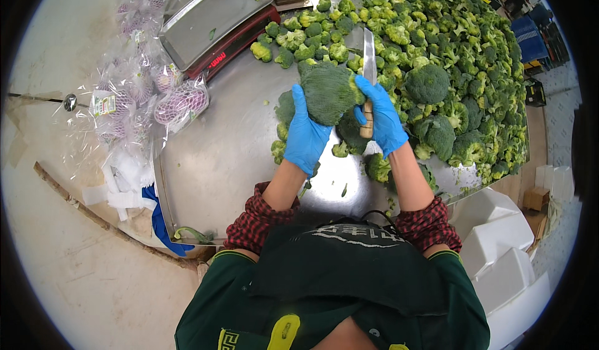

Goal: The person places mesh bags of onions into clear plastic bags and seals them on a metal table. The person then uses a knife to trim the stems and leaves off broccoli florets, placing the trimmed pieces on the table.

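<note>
My left hand point(306, 137), in a blue glove, grips a large head of broccoli point(326, 92) from its left and lower side, above a steel table point(215, 144). My right hand point(381, 113), also gloved in blue, holds a knife point(369, 57) by its wooden handle. The blade points away from me, just right of the broccoli head. Fingers of the right hand reach the head's right edge; whether they press on it is hard to tell. Under and between my hands lie more broccoli pieces point(353, 132), partly covered.
Cut broccoli florets point(468, 36) pile across the table's far and right side, with larger heads point(427, 84) among them. A red scale with a steel pan point(215, 17) stands at the back left. Net-wrapped produce in plastic bags point(135, 83) lies left; white foam boxes point(500, 237) sit right.
</note>
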The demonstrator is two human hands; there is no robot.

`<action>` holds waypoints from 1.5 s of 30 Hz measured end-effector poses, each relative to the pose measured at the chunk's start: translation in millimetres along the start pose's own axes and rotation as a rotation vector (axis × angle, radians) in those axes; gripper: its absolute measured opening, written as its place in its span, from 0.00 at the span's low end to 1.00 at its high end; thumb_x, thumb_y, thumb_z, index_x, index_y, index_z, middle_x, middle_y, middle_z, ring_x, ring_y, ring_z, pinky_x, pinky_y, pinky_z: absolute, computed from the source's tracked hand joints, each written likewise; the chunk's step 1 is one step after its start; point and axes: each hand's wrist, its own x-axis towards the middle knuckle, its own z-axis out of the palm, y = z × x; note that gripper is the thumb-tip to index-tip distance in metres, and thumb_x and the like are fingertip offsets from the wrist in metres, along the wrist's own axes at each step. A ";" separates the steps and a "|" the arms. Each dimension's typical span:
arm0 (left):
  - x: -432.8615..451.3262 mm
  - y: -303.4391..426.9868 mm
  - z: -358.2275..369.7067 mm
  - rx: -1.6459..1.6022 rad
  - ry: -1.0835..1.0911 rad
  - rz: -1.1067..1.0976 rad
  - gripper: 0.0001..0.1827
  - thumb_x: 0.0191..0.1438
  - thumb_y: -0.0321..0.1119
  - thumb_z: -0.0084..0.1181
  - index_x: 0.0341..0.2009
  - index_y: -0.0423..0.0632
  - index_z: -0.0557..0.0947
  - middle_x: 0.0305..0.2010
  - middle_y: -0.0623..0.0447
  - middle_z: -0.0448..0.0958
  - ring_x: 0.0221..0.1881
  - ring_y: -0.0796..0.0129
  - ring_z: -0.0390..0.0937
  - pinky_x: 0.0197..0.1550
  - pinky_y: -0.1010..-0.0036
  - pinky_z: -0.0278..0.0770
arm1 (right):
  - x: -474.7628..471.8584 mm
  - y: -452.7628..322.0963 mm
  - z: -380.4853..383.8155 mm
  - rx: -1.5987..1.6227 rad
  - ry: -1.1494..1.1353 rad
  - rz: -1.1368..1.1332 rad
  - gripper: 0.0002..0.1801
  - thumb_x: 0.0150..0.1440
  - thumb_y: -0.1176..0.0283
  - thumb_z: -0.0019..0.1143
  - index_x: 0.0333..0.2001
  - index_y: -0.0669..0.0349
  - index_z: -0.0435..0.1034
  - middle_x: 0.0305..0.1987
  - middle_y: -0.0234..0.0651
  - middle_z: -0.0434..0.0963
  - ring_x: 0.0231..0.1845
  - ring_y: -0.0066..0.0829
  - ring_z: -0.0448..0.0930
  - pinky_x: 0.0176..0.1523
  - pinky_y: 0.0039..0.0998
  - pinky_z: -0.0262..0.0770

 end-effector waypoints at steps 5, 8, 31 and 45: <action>12.5 2.6 -9.0 -0.168 -0.228 -0.093 0.32 0.55 0.57 0.48 0.54 0.45 0.69 0.52 0.48 0.71 0.51 0.63 0.71 0.52 0.68 0.72 | -1.8 11.0 8.2 0.307 0.065 -0.037 0.14 0.57 0.56 0.52 0.40 0.52 0.69 0.22 0.37 0.75 0.08 0.19 0.61 0.10 0.19 0.54; 1.0 11.6 26.8 0.356 0.010 0.047 0.29 0.55 0.56 0.50 0.51 0.45 0.71 0.47 0.50 0.73 0.45 0.66 0.72 0.49 0.71 0.73 | 18.1 -26.4 -25.3 -0.349 0.000 -0.133 0.26 0.56 0.49 0.50 0.54 0.51 0.67 0.22 0.36 0.76 0.08 0.16 0.62 0.12 0.17 0.59; 30.7 -3.5 -2.8 1.061 -0.036 0.334 0.35 0.50 0.39 0.62 0.59 0.42 0.61 0.55 0.46 0.65 0.55 0.64 0.65 0.57 0.71 0.65 | 5.5 -13.1 15.4 -0.419 0.074 -0.493 0.14 0.53 0.65 0.61 0.39 0.62 0.71 0.28 0.26 0.72 0.30 0.12 0.70 0.32 0.19 0.67; 30.5 -4.2 7.6 0.341 -0.064 -0.042 0.34 0.59 0.57 0.41 0.61 0.46 0.60 0.59 0.47 0.65 0.55 0.58 0.68 0.59 0.58 0.67 | -9.7 -39.4 5.8 -1.035 -0.197 -0.758 0.27 0.51 0.64 0.61 0.56 0.52 0.67 0.44 0.30 0.72 0.39 0.20 0.70 0.38 0.21 0.68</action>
